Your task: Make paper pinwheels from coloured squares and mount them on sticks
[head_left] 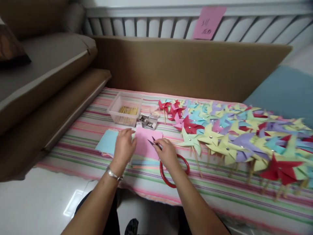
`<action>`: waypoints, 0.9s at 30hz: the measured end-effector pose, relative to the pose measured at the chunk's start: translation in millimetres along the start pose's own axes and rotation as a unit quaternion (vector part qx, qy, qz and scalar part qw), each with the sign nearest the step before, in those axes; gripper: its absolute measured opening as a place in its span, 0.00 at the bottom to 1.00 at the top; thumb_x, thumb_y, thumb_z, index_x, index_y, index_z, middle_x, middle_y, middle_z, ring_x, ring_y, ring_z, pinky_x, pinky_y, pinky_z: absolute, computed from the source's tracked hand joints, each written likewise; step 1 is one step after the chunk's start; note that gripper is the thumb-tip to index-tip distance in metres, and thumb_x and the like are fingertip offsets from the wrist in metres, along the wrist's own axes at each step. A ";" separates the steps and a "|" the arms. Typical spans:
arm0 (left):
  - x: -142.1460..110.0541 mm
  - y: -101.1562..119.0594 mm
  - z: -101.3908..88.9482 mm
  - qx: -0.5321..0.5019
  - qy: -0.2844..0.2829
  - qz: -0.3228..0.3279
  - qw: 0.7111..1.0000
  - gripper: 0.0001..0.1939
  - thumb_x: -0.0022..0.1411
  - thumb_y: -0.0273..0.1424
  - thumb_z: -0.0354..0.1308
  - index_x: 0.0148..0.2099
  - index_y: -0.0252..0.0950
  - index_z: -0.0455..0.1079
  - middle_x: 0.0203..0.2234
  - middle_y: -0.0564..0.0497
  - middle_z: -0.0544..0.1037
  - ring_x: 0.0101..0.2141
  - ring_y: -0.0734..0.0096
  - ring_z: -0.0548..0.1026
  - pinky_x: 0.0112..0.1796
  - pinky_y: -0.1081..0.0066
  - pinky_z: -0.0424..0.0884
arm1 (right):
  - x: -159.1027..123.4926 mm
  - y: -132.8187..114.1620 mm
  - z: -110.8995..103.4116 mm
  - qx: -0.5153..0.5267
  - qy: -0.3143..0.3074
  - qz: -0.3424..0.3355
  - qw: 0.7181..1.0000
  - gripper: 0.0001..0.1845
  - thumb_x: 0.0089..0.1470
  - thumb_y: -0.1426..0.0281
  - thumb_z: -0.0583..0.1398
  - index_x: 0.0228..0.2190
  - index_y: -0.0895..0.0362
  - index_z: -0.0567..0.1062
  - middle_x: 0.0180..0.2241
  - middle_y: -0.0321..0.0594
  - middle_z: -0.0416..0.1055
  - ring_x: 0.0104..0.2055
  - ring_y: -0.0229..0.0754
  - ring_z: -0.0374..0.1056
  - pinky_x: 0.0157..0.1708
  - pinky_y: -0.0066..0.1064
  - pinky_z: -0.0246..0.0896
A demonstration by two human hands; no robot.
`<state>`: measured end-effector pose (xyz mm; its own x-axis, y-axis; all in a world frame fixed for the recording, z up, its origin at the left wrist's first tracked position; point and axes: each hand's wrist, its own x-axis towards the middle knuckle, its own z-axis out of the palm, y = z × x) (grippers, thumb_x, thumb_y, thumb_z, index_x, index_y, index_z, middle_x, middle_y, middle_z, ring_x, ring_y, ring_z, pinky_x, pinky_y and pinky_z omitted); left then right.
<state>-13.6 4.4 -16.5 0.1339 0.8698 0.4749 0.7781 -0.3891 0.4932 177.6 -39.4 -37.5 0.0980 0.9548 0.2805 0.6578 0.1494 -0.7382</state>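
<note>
Bare forearms (195, 199) reach in from below, a silver bracelet (113, 174) on the left wrist. Red-handled scissors (162, 173) sit in the right hand (168, 153), gripped near the pivot with the blades slightly parted above a pink sheet (144, 143). Loosely curled, the left hand (124, 147) hangs beside that sheet; whether it touches paper I cannot tell. Next to it lies a stack topped with blue paper (107, 140). Beyond are a clear tub (113, 117) of sticks (128, 111) and a small open box (154, 125) of metal pieces. Rightward, dozens of pinwheels (244, 143) look finished; the flat sheets seem yet to be made up. Pink card (209, 23) on the railing (141, 27) bears handwriting, perhaps "311", the lower line unclear; no brand is legible.
</note>
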 end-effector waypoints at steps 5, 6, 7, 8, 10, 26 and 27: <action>-2.3 -38.8 -30.5 0.165 -0.084 -0.151 0.971 0.20 0.57 0.35 0.53 0.48 0.28 0.69 0.42 0.36 0.76 0.45 0.48 0.72 0.47 0.56 0.65 | 5.6 2.2 0.3 0.005 0.011 -0.013 1.000 0.07 0.53 0.71 0.58 0.32 0.57 0.77 0.34 0.43 0.74 0.40 0.47 0.68 0.42 0.38 0.61; -3.9 -43.3 -32.5 0.178 -0.110 -0.170 0.963 0.21 0.56 0.37 0.54 0.48 0.27 0.69 0.41 0.35 0.76 0.44 0.47 0.72 0.46 0.56 0.66 | 6.0 2.4 1.2 0.006 0.011 -0.013 1.000 0.07 0.53 0.70 0.58 0.32 0.57 0.77 0.34 0.43 0.74 0.40 0.47 0.68 0.42 0.38 0.61; -5.4 -46.7 -33.5 0.182 -0.132 -0.180 0.958 0.22 0.56 0.37 0.54 0.47 0.26 0.69 0.40 0.35 0.76 0.43 0.47 0.72 0.46 0.57 0.66 | 6.2 2.7 2.3 0.005 0.009 -0.013 1.000 0.07 0.53 0.70 0.58 0.32 0.56 0.77 0.34 0.43 0.74 0.40 0.47 0.68 0.42 0.37 0.61; -6.7 -49.2 -33.7 0.181 -0.145 -0.185 0.955 0.22 0.55 0.37 0.54 0.47 0.26 0.69 0.40 0.34 0.76 0.43 0.48 0.72 0.45 0.58 0.66 | 6.0 2.8 3.6 0.002 0.007 -0.013 1.000 0.07 0.53 0.70 0.58 0.32 0.56 0.77 0.34 0.43 0.74 0.40 0.47 0.68 0.41 0.37 0.61; -8.3 -52.2 -33.5 0.165 -0.154 -0.183 0.957 0.22 0.55 0.37 0.54 0.46 0.25 0.69 0.40 0.34 0.75 0.44 0.48 0.72 0.46 0.60 0.65 | 5.2 3.0 6.2 -0.006 0.001 -0.010 1.000 0.06 0.52 0.71 0.58 0.31 0.56 0.77 0.34 0.42 0.74 0.40 0.46 0.68 0.41 0.37 0.61; -7.2 -51.2 -37.4 0.120 -0.169 -0.179 0.962 0.13 0.53 0.36 0.51 0.37 0.32 0.68 0.32 0.39 0.76 0.34 0.55 0.74 0.34 0.66 0.65 | 2.7 -1.8 5.9 -0.005 -0.026 0.019 0.999 0.07 0.52 0.74 0.58 0.31 0.57 0.77 0.34 0.43 0.74 0.40 0.46 0.67 0.41 0.35 0.60; -6.8 -50.6 -37.1 0.121 -0.173 -0.180 0.961 0.13 0.53 0.35 0.51 0.37 0.33 0.68 0.32 0.39 0.77 0.34 0.56 0.74 0.34 0.66 0.65 | 2.9 -1.9 5.3 -0.006 -0.026 0.020 0.999 0.07 0.52 0.74 0.58 0.31 0.57 0.77 0.34 0.43 0.74 0.40 0.46 0.67 0.41 0.35 0.60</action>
<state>-76.7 6.9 -17.6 -0.0075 0.9999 0.0137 0.9269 0.0019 0.3754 172.7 -35.6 -38.5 0.0863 0.9721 0.2180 0.6635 0.1071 -0.7405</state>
